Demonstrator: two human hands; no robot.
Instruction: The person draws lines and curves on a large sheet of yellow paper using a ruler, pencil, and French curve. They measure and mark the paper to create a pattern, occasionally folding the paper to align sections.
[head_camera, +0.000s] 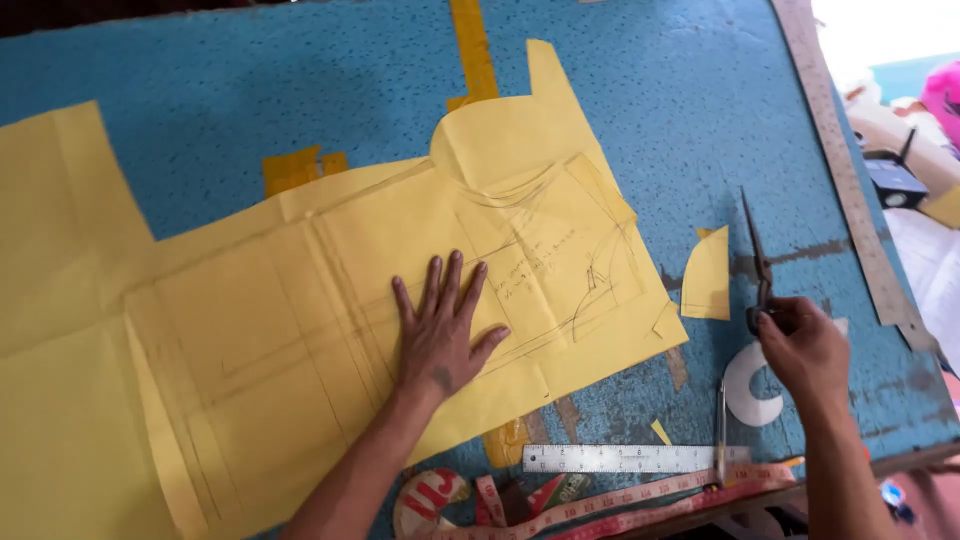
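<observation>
The left hand (440, 335) lies flat, fingers spread, on the yellow paper (300, 300) — it stops sliding on the desk (650, 80). The right hand (805, 350) grips scissors (757, 262), blades closed.

we see yellow paper pattern (300, 300) with pencil lines, blue speckled table (230, 90), dark scissors (758, 265), steel ruler (625, 458)

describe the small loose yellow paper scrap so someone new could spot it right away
Start at the big yellow paper pattern lying on the blue table under the left hand. Just off its right edge lies the small yellow offcut, beside the scissors the right hand holds. It alone is separate, with one curved side.
</observation>
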